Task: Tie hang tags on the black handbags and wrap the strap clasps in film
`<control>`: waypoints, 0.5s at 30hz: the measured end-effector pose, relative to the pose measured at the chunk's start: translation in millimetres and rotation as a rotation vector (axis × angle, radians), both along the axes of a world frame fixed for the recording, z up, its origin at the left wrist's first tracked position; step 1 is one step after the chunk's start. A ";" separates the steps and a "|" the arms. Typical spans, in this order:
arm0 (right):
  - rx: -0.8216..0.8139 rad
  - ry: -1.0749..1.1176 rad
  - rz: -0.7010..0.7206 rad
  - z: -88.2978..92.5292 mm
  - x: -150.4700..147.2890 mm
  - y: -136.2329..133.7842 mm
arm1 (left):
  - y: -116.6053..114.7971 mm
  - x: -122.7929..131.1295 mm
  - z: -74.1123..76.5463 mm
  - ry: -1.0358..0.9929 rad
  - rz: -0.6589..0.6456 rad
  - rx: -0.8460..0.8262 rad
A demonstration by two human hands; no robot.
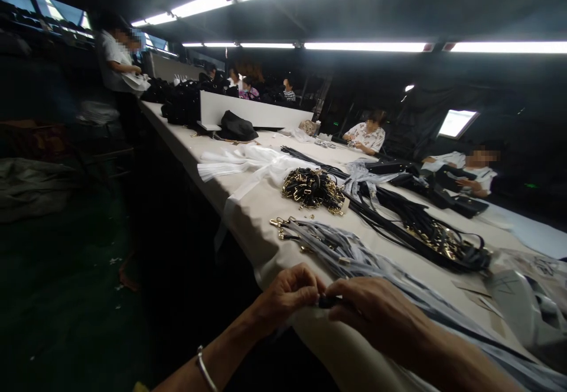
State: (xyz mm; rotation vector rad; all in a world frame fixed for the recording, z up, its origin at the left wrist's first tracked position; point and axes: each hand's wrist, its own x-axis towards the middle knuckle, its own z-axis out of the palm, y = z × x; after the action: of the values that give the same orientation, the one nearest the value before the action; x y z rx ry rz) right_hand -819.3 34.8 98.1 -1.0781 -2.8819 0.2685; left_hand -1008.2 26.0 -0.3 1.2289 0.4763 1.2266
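At the table's near edge my left hand (292,288) is closed, its thumb and fingertips pinched at one end of a short dark piece (328,301), perhaps a strap end. From the other side my right hand (370,306) grips the same piece, fingers curled over it and hiding most of it. Just beyond both hands lies a bundle of straps (349,247) in clear plastic wrap, with gold clasps at its far end. Behind that sits a tied bunch of short black straps (313,188) with gold hardware.
The long table (257,197) carries white strips (248,165), more black straps (398,209) with gold hardware and a black bag (238,126). A white tape dispenser-like object (527,306) stands at right. Several people sit or stand around the table. Dark floor lies left.
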 end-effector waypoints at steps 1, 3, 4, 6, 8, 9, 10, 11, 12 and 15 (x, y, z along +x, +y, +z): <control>-0.007 -0.013 -0.012 -2.2 -0.9 0.5 | 1.2 3.6 1.1 -0.029 -0.014 0.011; -0.100 0.038 -0.097 -3.8 -3.0 1.0 | 3.1 8.6 3.4 -0.044 -0.014 0.051; -0.186 0.108 -0.158 -3.2 -3.4 1.3 | 3.6 9.4 4.2 -0.030 0.008 0.078; -0.442 0.263 -0.247 -0.6 -0.7 2.6 | 2.9 7.7 4.1 0.049 0.099 0.147; -0.705 0.333 -0.287 1.5 6.0 5.2 | -0.2 3.7 2.5 0.169 0.222 0.223; -0.795 0.340 -0.314 1.4 9.6 6.9 | -2.5 2.0 1.8 0.228 0.276 0.260; -0.852 0.342 -0.351 0.4 12.6 8.5 | -4.8 1.2 1.7 0.275 0.314 0.292; -0.881 0.343 -0.392 -1.3 14.6 9.7 | -7.1 1.3 2.3 0.303 0.331 0.316; -0.889 0.347 -0.430 -3.8 15.3 10.2 | -8.8 2.6 3.6 0.311 0.331 0.332; -0.766 0.327 -0.428 -12.7 11.1 6.8 | -8.8 11.2 8.7 0.268 0.267 0.309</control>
State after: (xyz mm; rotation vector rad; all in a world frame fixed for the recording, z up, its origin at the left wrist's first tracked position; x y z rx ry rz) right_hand -808.1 41.5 85.4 -1.5132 -2.1916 1.4279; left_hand -997.0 17.1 8.4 1.6452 0.6817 1.4035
